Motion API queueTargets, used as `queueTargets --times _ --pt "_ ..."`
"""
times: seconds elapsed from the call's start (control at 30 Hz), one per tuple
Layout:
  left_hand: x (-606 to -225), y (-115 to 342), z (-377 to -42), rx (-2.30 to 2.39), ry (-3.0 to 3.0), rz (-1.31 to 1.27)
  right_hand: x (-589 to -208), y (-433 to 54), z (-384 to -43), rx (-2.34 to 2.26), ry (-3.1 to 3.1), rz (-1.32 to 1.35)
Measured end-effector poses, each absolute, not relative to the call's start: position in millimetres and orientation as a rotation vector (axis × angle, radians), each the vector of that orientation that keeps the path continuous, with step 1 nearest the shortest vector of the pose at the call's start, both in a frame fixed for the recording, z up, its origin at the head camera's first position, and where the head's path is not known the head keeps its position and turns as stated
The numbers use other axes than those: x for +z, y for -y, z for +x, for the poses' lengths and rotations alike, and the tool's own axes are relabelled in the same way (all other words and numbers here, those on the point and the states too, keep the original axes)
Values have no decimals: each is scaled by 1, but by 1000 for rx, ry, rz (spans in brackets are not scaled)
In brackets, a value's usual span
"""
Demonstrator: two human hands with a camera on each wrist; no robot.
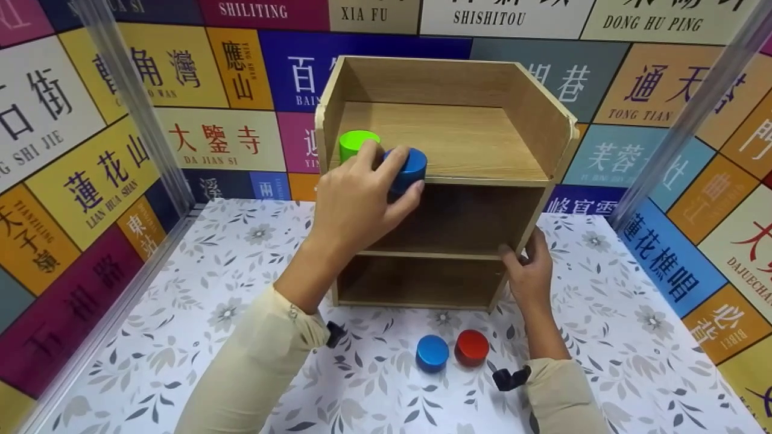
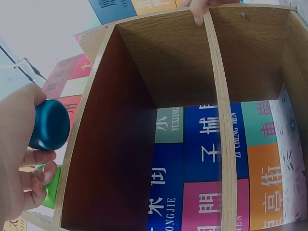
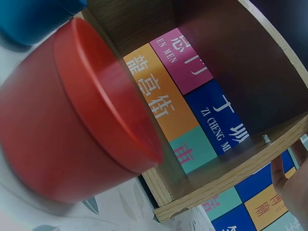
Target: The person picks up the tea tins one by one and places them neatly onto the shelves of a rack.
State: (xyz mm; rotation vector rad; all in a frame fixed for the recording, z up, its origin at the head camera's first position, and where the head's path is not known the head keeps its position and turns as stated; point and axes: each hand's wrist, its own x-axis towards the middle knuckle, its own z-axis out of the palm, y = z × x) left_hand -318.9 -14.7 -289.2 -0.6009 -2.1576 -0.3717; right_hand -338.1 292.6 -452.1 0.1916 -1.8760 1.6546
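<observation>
A small wooden shelf (image 1: 425,135) stands upright, with a high-sided top tier over two open compartments. At the left front of its top tier, my left hand (image 1: 362,199) grips a blue round tin (image 1: 411,166) between thumb and fingers. Just beside it sits a bright green tin (image 1: 356,141), partly covered by the hand. In the left wrist view, the blue tin (image 2: 50,125) is over the top tier's edge. My right hand (image 1: 532,271) holds the shelf's right side panel, thumb at the front edge by the middle board and fingers around the outside.
Another blue tin (image 1: 432,353) and a red tin (image 1: 471,348) stand side by side on the leaf-patterned tablecloth (image 1: 241,265), in front of the shelf. Walls covered in coloured name signs (image 1: 223,138) rise behind and on both sides, with clear upright posts at the corners.
</observation>
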Motion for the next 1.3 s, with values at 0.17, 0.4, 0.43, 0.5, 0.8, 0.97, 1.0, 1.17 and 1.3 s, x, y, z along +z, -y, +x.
queueTargets --times 0.17,0.4,0.43,0.5,0.8,0.97,1.0,1.17,1.3 --pt "-290 12 -321 -333 2134 -577 -452 -292 -338 1652 1880 198" --pt "-291 9 -324 -314 2123 -565 -451 -293 -337 1654 1867 179" --pt "-291 9 -324 -310 2121 -563 -451 -293 -337 1653 1869 178" --pt "-292 8 -325 -297 2116 -560 -451 -293 -337 1653 1876 181" --pt "-292 5 -328 -224 2078 -552 -453 -294 -338 1657 1878 186" --pt "-293 3 -332 -215 2076 -540 -453 -293 -338 1647 1898 195" --pt "-292 2 -332 -213 2073 -540 -453 -293 -338 1645 1902 195" --pt "-292 -2 -334 -205 2071 -526 -452 -295 -337 1642 1907 187" --pt "-293 -4 -334 -210 2094 -497 -458 -298 -343 1635 1923 171"
